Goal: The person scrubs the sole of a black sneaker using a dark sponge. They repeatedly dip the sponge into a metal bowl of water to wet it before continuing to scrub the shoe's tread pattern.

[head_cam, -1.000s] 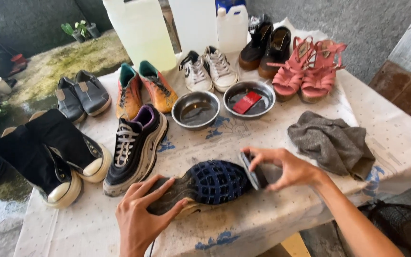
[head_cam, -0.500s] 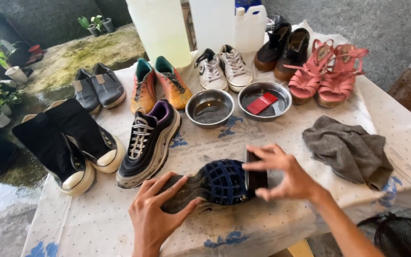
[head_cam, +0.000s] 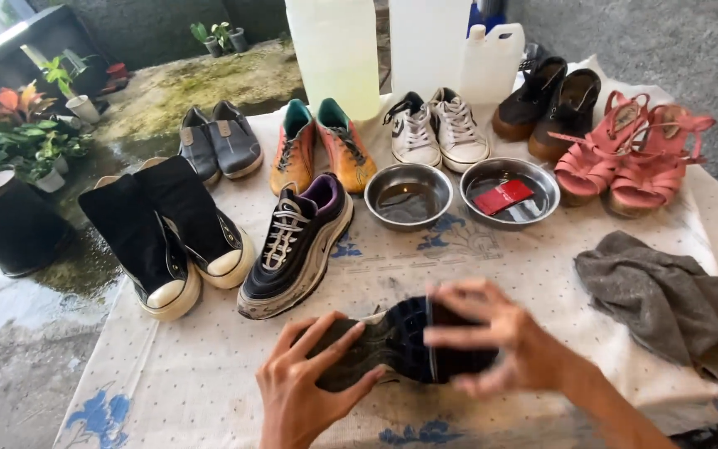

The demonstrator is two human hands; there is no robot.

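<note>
Two hands grip one dark, upturned sneaker with a blue lugged sole at the near edge of the cloth-covered counter: left hand clasps the toe, right hand is clenched over the heel, apparently pressing a dark brush, though blur hides it. Risk: a hard stroke could twist the shoe loose and off the counter edge, or an elbow swing could tip the steel bowl of water.
</note>
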